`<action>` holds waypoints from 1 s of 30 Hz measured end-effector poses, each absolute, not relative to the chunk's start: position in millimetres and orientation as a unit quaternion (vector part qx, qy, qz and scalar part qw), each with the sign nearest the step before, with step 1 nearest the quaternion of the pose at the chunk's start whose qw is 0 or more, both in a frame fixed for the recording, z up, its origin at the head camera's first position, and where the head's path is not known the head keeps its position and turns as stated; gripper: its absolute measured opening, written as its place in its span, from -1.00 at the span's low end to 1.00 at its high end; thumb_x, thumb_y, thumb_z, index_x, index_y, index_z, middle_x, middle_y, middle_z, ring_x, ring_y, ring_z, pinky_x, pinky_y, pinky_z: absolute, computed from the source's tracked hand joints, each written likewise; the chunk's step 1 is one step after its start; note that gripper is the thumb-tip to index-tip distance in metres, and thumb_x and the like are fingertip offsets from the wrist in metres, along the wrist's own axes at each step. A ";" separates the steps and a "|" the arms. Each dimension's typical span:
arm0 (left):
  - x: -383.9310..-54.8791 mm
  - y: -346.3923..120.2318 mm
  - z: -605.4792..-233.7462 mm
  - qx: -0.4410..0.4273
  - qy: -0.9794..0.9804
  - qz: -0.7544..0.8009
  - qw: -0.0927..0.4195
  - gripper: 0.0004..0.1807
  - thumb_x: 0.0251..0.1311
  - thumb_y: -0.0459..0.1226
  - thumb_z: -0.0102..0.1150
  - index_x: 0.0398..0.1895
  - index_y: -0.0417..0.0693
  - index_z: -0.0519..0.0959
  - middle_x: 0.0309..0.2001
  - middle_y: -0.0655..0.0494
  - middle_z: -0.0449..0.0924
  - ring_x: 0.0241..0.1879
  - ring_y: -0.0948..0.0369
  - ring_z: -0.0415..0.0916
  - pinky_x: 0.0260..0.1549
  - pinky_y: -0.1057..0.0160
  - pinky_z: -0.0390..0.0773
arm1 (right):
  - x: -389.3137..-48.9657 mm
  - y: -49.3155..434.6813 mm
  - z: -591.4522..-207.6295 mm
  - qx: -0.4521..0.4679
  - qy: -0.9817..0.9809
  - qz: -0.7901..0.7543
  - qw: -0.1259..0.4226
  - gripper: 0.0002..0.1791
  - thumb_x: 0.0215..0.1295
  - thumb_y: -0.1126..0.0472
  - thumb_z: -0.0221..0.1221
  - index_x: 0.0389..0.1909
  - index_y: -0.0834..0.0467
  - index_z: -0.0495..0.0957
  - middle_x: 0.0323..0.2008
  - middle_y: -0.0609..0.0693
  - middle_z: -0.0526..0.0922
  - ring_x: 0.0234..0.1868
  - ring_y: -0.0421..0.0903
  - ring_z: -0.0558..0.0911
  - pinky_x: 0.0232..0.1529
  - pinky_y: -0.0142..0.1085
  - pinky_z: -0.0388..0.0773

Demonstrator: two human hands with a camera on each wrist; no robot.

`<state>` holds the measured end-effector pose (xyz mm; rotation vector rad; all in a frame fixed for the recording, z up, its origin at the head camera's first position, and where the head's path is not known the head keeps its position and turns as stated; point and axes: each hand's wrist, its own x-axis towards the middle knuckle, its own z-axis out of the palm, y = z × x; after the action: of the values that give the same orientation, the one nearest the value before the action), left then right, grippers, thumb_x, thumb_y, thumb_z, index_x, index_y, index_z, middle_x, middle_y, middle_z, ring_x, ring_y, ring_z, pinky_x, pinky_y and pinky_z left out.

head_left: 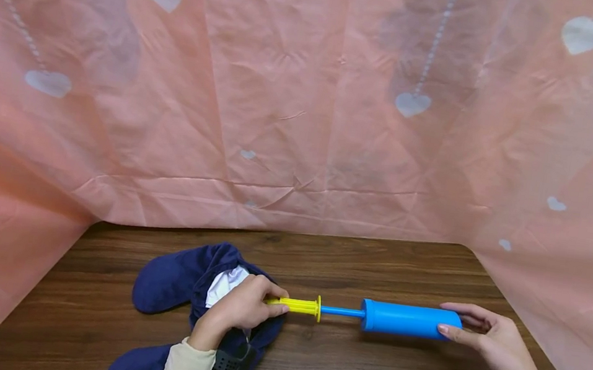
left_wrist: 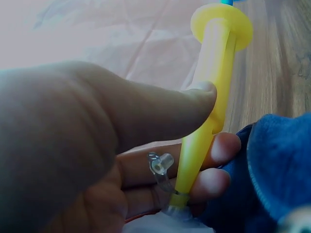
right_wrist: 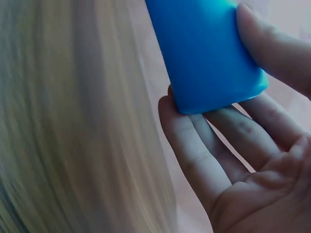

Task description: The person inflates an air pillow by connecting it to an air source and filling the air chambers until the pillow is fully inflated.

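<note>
A hand air pump lies level across the front, with a blue cylinder (head_left: 408,320), a thin blue rod (head_left: 343,312) and a yellow flanged nozzle piece (head_left: 303,306). My left hand (head_left: 249,304) pinches the yellow piece between thumb and fingers. In the left wrist view, its tapered tip (left_wrist: 192,167) meets a clear plastic valve (left_wrist: 177,211), whose small clear plug (left_wrist: 161,164) hangs beside it. White material (head_left: 226,282) shows inside a navy fabric U-shaped pillow (head_left: 171,281) under that hand. At the cylinder's far end, my right hand (head_left: 497,346) grips it with thumb and fingertips.
The pump and pillow are over a dark wooden table (head_left: 376,264). A pink curtain (head_left: 305,117) with pale hearts surrounds the table at the back and both sides. Black straps (head_left: 234,361) are on both wrists.
</note>
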<state>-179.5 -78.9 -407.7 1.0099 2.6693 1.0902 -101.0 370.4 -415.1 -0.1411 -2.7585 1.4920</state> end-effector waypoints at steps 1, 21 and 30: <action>-180.0 -79.0 -408.1 0.328 0.873 0.358 0.047 -0.92 0.38 -0.30 0.39 -0.26 -0.08 0.82 -0.42 0.18 0.69 -0.46 0.39 0.37 -0.35 0.38 0.42 | -99.1 376.3 -414.0 -0.049 -0.878 0.475 0.002 -0.49 0.41 0.07 0.44 0.31 0.14 0.68 -0.02 -0.46 0.77 -0.04 -0.54 0.66 -0.11 -0.39 0.69; -179.4 -75.5 -412.6 0.323 0.873 0.363 0.035 -0.94 0.29 -0.36 0.44 -0.34 -0.16 0.81 -0.51 0.15 0.63 -0.54 0.39 0.29 -0.44 0.40 0.31 | -109.0 334.7 -433.1 -0.055 -0.851 0.521 -0.039 -0.40 0.36 0.10 0.47 0.33 0.30 0.62 0.02 -0.05 0.85 -0.13 -0.33 0.73 -0.11 -0.33 0.68; -176.4 -68.7 -413.5 0.323 0.885 0.334 0.031 -0.95 0.30 -0.34 0.45 -0.33 -0.13 0.82 -0.47 0.16 0.67 -0.52 0.36 0.30 -0.41 0.37 0.34 | -112.7 306.0 -435.9 -0.053 -0.855 0.511 -0.070 -0.35 0.35 0.00 0.48 0.34 0.23 0.62 0.09 0.07 0.83 -0.06 -0.24 0.71 -0.08 -0.32 0.62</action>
<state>-176.4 -68.7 -413.5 0.9943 2.7272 1.0281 -112.7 306.0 -435.9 -0.1749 -2.8118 1.6812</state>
